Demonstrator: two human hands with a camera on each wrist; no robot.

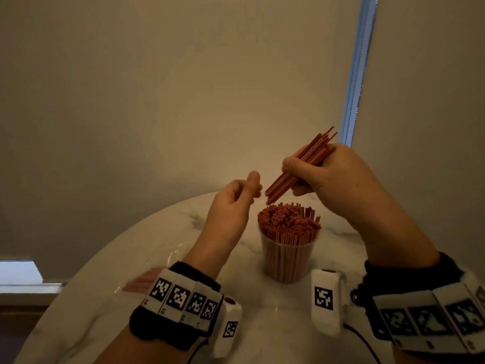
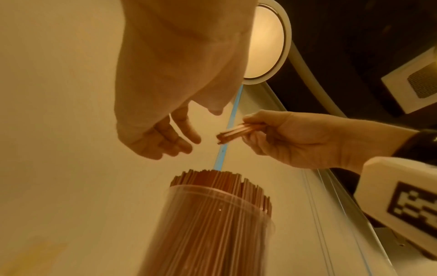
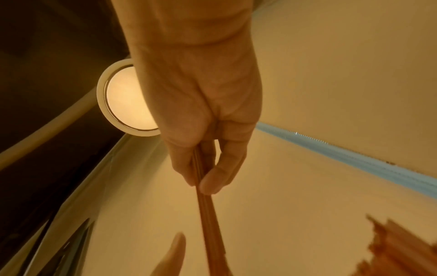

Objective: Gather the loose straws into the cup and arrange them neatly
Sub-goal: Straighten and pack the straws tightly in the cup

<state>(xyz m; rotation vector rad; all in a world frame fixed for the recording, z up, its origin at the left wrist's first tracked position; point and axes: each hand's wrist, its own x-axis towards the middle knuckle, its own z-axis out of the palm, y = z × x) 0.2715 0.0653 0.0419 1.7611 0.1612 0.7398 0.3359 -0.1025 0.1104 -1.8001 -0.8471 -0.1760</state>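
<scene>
Clear cup [image 1: 287, 261] stands packed with thin, red-and-white striped straws [image 1: 288, 218].

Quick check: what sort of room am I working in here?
Likely a home room, perhaps a dining corner: a round marble-look table, a drawn roller blind over a window, and a round ceiling lamp.

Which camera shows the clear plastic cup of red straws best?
The head view: the whole clear plastic cup of red straws stands upright on the table. The left wrist view shows it close and blurred; the right wrist view catches only blurred straw tips.
</scene>
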